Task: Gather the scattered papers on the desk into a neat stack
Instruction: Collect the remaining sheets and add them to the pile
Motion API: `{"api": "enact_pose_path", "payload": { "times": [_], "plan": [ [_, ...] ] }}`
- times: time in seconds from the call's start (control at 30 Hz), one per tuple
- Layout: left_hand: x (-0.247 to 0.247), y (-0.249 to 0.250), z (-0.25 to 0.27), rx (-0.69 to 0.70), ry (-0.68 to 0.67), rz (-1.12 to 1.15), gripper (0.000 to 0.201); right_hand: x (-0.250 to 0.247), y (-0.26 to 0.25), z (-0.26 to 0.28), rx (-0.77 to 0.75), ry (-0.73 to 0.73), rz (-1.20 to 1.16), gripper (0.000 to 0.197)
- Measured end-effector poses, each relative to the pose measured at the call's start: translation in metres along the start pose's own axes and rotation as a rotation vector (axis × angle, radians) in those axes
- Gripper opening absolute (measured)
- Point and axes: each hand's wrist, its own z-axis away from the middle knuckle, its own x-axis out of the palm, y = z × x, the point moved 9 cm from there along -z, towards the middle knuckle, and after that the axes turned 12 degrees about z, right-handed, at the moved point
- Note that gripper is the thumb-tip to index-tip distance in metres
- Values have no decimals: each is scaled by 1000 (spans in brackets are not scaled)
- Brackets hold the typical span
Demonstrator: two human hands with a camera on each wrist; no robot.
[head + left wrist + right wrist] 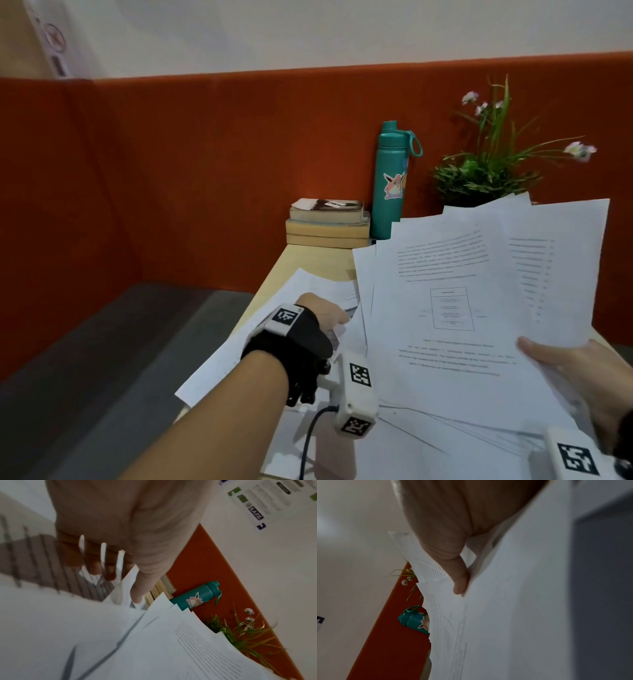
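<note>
A fanned bunch of printed papers (462, 291) is raised above the desk, slanting up toward the back right. My right hand (548, 359) pinches it at the lower right corner, thumb on top and fingers hidden beneath. The right wrist view shows that thumb (460, 585) pressed on the sheets (505, 615). Another sheet (308, 284) lies at the desk's left edge, partly overhanging it. My left hand (334, 320) reaches onto it beside the bunch. In the left wrist view its fingers (96, 569) are curled, with paper edges (123, 588) showing between them and the thumb.
The beige desk (308, 257) ends at a left edge with grey floor beyond. At the back stand stacked books (329, 222), a teal bottle (390, 181) and a potted plant (489, 171) against an orange partition (205, 171). More sheets (428, 445) lie under the bunch.
</note>
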Motion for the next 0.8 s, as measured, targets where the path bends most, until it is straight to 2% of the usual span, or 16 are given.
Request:
{"api": "enact_pose_path", "payload": {
  "times": [0.07, 0.13, 0.2, 0.3, 0.37, 0.47, 0.57, 0.63, 0.7, 0.73, 0.8],
  "plan": [
    [5, 4, -1, 34, 5, 83, 8, 0, 2, -2, -7, -10, -4, 40],
    [10, 2, 1, 14, 8, 30, 18, -1, 6, -4, -5, -9, -6, 42],
    [2, 1, 0, 10, 60, -40, 39, -2, 9, -7, -7, -18, 7, 47],
    [-43, 10, -9, 39, 226, -146, 38, -5, 8, -7, -22, -28, 13, 51],
    [-72, 10, -13, 13, 265, -195, 38, -6, 9, -8, -22, -37, 27, 70],
    [-73, -4, -10, -43, 125, -284, 40, -5, 12, -14, -22, -49, 63, 89],
    [-65, -21, -13, -42, 118, -208, 44, -7, 15, -16, -3, -38, 78, 90],
    [-61, -24, -16, 5, 97, -76, 45, -7, 15, -14, 10, -41, 84, 90],
    [-52, -27, -18, 21, -8, 19, 48, -10, 18, -15, 17, -33, 89, 95],
    [-49, -26, -15, 29, -39, 15, 48, -12, 20, -16, 27, -26, 82, 97],
    [-50, -19, -12, 103, -10, -18, 39, -11, 22, -15, 38, -19, 89, 99]
  ]
}}
